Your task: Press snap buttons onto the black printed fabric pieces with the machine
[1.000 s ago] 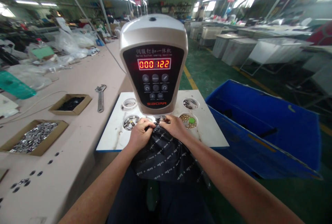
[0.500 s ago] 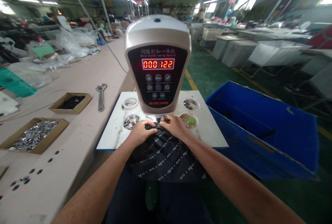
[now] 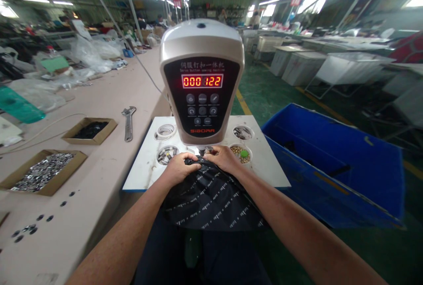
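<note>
Both forearms reach forward and meet under the beige button machine with the dark panel (image 3: 202, 80), whose red display reads 000 122. The left hand (image 3: 179, 168) and the right hand (image 3: 223, 159) lie knuckles up, fingers curled and pinching the top edge of the black fabric with small white printed lettering (image 3: 208, 201). The fabric hangs from the white work plate (image 3: 145, 170) toward the lap, its long axis running away from the person. The fingertips and the machine's needle point are hidden behind hands and cloth.
</note>
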A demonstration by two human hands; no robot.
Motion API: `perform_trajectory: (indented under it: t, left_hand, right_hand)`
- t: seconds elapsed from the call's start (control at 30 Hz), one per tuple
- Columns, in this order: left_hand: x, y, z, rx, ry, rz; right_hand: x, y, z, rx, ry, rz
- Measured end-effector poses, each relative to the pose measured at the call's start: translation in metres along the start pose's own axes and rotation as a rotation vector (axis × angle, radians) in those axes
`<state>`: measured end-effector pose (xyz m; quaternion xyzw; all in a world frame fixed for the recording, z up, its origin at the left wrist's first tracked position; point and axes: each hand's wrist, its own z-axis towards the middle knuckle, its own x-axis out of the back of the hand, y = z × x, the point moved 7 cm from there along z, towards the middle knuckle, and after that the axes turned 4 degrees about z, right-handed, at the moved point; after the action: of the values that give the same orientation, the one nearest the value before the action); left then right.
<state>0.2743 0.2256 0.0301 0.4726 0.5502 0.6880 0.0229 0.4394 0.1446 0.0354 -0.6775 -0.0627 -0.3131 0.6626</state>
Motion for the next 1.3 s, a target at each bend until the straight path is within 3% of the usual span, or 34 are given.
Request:
perform_trajectory:
  t: [0.33, 1.07, 1.17, 1.3]
  left_hand:
    - [0.0, 0.0, 0.001, 0.004, -0.006, 0.013]
    - [-0.001, -0.002, 0.002, 0.003, 0.01, 0.02]
    - [0.002, 0.005, -0.001, -0.029, 0.043, 0.025]
    - [0.015, 0.02, -0.02, -0.125, 0.187, 0.044]
  right_hand:
    - [-0.003, 0.007, 0.007, 0.031, -0.107, 0.095]
    - [0.003, 0.005, 0.002, 0.02, -0.056, 0.067]
    - [0.002, 0.002, 0.002, 0.008, -0.054, 0.072]
    - [0.012, -0.002, -0.002, -0.008, 0.007, 0.07]
